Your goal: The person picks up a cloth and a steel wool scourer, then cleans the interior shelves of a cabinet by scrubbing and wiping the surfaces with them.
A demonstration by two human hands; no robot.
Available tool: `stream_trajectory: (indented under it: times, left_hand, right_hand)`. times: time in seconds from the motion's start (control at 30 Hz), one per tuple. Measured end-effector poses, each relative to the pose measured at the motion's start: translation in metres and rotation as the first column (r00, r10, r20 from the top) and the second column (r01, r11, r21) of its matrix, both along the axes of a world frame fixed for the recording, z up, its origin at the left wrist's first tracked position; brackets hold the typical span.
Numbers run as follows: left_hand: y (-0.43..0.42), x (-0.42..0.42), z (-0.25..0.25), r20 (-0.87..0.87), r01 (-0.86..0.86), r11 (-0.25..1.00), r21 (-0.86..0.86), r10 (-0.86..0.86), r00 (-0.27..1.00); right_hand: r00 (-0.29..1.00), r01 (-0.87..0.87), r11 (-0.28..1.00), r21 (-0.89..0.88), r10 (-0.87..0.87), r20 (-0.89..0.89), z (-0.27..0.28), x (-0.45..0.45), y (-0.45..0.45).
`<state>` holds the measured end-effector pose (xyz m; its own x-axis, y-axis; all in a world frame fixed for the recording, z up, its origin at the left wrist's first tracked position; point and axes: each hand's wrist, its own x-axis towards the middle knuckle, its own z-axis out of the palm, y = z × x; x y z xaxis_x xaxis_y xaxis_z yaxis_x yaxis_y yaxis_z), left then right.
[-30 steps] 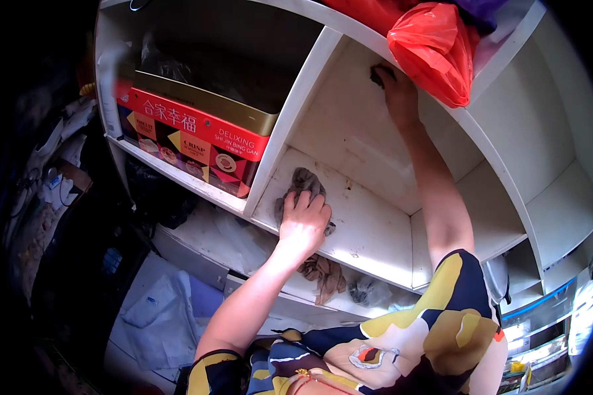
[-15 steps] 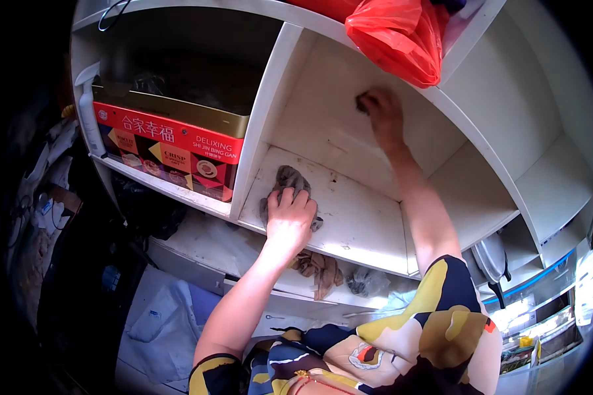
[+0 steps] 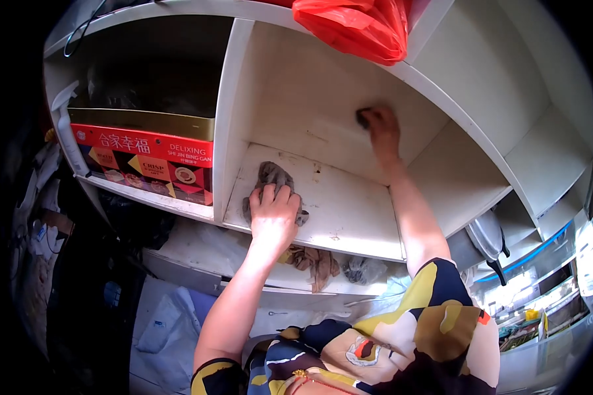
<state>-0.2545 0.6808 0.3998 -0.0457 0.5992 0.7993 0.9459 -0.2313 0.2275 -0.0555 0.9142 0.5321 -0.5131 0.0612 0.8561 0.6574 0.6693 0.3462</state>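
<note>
My left hand point(image 3: 274, 212) rests on a crumpled grey rag point(image 3: 275, 174) at the front left of the white cubby's floor, its fingers curled over the cloth. Farther in, my right hand point(image 3: 383, 128) reaches up to the cubby's back wall point(image 3: 310, 85). A small dark scrubbing pad point(image 3: 362, 118) is pinched in its fingertips and pressed to that wall; blur hides its exact kind. Brown marks and specks dot the cubby floor point(image 3: 349, 217) and the lower back wall.
A red biscuit tin point(image 3: 145, 158) fills the left compartment, beside a white bottle-like object point(image 3: 69, 131). Overhead, a red plastic bag point(image 3: 356, 29) hangs over the shelf edge. Brown cloth point(image 3: 317, 263) and a clear plastic bag point(image 3: 366, 270) lie on the shelf below.
The view has shifted, so the shelf sits farther left and higher. My right hand has moved slightly down and right along the back wall; my left hand stays on the rag.
</note>
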Motion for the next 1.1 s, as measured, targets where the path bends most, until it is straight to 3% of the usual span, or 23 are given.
stream_trajectory:
  times: [0.1,0.13,0.23,0.37,0.47,0.6,0.73,0.87,0.9,0.97,1.0,1.07,1.1]
  left_hand:
    - [0.001,0.002,-0.001,-0.020,-0.045,0.999,-0.015,0.044,0.999]
    - [0.001,0.002,-0.001,-0.021,-0.038,0.999,-0.017,0.038,0.999]
    - [0.000,0.003,0.001,-0.028,-0.043,0.999,-0.014,0.042,0.999]
    - [-0.002,0.002,0.001,-0.030,-0.029,1.000,-0.004,0.029,0.999]
    - [0.000,0.000,0.002,-0.028,-0.029,1.000,0.000,0.029,0.999]
    - [0.001,0.001,0.000,-0.037,-0.038,0.999,-0.009,0.038,0.999]
    - [0.000,0.003,0.001,-0.029,-0.051,0.998,-0.027,0.050,0.998]
    - [0.001,0.000,0.000,-0.046,-0.042,0.999,-0.034,0.040,0.998]
    - [0.000,0.000,0.000,-0.041,-0.033,0.999,-0.029,0.032,0.999]
    - [0.000,0.000,-0.001,-0.053,-0.027,0.999,-0.043,0.025,0.998]
    - [0.000,0.000,-0.001,-0.057,-0.038,0.998,-0.057,0.035,0.998]
    - [-0.001,-0.001,0.001,-0.047,-0.020,0.996,-0.084,0.016,0.999]
    - [-0.002,0.000,0.002,-0.037,-0.008,0.995,-0.101,0.005,0.999]
  right_hand:
    - [0.932,0.026,0.999,-0.024,-0.033,-0.361,0.039,0.023,0.003]
    - [0.931,0.032,0.999,-0.026,-0.039,-0.362,0.037,0.025,0.002]
    - [0.966,0.075,0.997,-0.002,-0.073,-0.249,0.010,0.016,-0.002]
    - [0.983,-0.029,0.957,-0.289,0.079,0.164,-0.079,0.029,0.006]
    - [0.986,0.047,0.977,-0.210,-0.012,0.168,-0.067,0.031,-0.005]
    - [0.966,0.129,0.987,-0.093,-0.146,-0.213,0.007,0.039,-0.003]
    - [0.918,0.146,0.987,-0.064,-0.159,-0.364,0.009,0.032,0.000]
    - [0.999,0.034,0.966,-0.257,-0.029,0.022,-0.075,0.019,-0.005]
    - [0.999,0.048,0.964,-0.261,-0.046,0.014,-0.097,0.032,-0.005]
    - [0.987,0.156,0.890,-0.429,-0.153,0.042,-0.126,0.051,-0.004]
    - [0.987,0.159,0.888,-0.431,-0.156,0.042,-0.122,0.058,-0.006]
    - [0.810,0.388,0.730,-0.562,-0.561,-0.171,-0.118,0.081,-0.018]
    - [0.804,0.395,0.722,-0.569,-0.571,-0.166,-0.120,0.092,-0.017]
